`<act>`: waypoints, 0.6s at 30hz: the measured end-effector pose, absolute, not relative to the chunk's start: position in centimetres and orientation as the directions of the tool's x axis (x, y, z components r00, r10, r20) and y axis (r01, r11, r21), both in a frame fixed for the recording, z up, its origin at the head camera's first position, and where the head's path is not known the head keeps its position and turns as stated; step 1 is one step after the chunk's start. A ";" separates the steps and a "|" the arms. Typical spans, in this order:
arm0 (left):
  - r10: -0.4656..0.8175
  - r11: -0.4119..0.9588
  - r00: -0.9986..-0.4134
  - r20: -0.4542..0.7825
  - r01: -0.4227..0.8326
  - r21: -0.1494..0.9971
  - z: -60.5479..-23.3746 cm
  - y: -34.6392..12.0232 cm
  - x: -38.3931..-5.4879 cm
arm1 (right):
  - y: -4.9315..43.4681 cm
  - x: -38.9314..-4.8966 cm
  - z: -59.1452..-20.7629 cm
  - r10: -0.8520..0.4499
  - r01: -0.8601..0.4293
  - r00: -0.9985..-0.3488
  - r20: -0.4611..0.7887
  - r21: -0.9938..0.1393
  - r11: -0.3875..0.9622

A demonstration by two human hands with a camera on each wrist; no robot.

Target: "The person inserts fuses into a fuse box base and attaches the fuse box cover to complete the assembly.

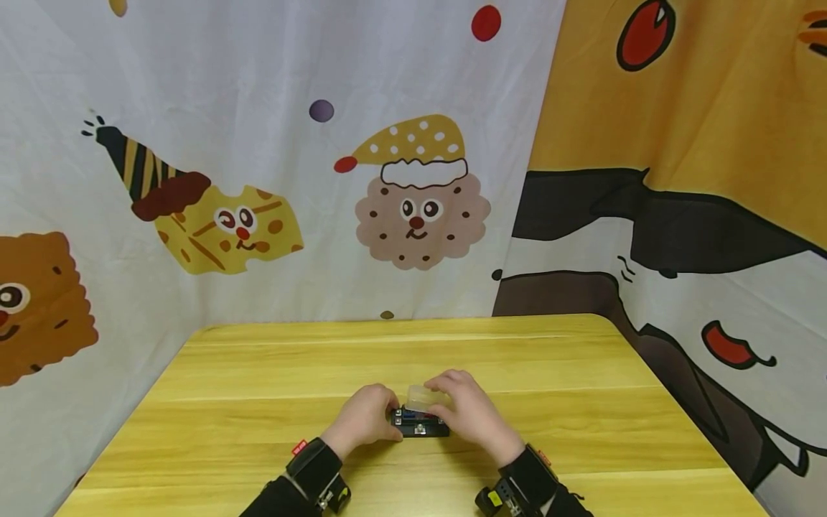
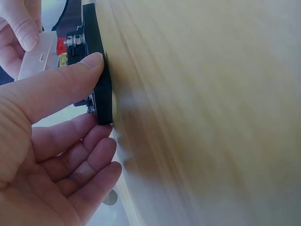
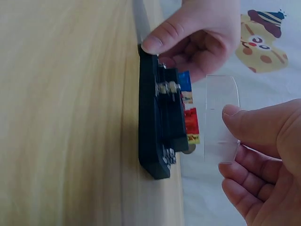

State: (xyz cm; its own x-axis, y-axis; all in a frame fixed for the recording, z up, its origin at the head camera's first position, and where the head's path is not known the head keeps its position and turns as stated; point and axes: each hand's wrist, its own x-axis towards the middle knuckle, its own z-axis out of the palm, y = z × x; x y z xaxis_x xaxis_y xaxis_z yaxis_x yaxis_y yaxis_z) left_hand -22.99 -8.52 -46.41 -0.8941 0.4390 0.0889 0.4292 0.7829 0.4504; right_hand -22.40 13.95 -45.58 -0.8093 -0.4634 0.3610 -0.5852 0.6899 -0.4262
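A black fuse block (image 1: 421, 431) lies on the wooden table, with metal terminal screws along it. Its colored blade fuses show in the right wrist view: a blue fuse (image 3: 184, 81), a red fuse (image 3: 191, 121) and a yellow fuse (image 3: 193, 139). My left hand (image 1: 367, 416) grips one end of the block, thumb on its near side and fingers at the end. Between thumb and fingers, my right hand (image 1: 477, 415) pinches a clear plastic cover (image 3: 216, 122). The cover is held just above the fuses, with a gap between them in the right wrist view.
The light wooden table (image 1: 258, 445) extends around both hands, and its far edge meets a cloth backdrop (image 1: 258, 86) printed with cartoon figures. Each wrist wears a black strapped camera, such as the left wrist camera (image 1: 336, 495).
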 end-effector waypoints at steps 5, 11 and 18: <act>0.451 0.776 -0.887 0.101 0.445 0.447 -46.4 -8.6 -22.9 | 13.6 -22.2 -45.8 -0.495 -0.614 -0.788 0.367 -0.404 0.678; 0.456 0.770 -0.883 0.110 0.453 0.449 -46.4 -8.5 -22.9 | 13.3 -22.1 -46.2 -0.507 -0.614 -0.788 0.349 -0.371 0.697; 0.462 0.768 -0.879 0.121 0.465 0.440 -46.4 -8.6 -22.9 | 13.1 -22.1 -46.2 -0.508 -0.595 -0.802 0.314 -0.351 0.723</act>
State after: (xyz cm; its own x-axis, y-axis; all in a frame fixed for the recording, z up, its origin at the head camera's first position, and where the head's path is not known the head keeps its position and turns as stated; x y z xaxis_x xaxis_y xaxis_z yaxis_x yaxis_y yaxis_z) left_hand -22.86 -8.56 -46.37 -0.8786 0.4620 0.1210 0.4647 0.7685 0.4399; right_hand -22.07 13.08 -46.22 -0.8020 -0.5079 0.3143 -0.5952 0.7230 -0.3506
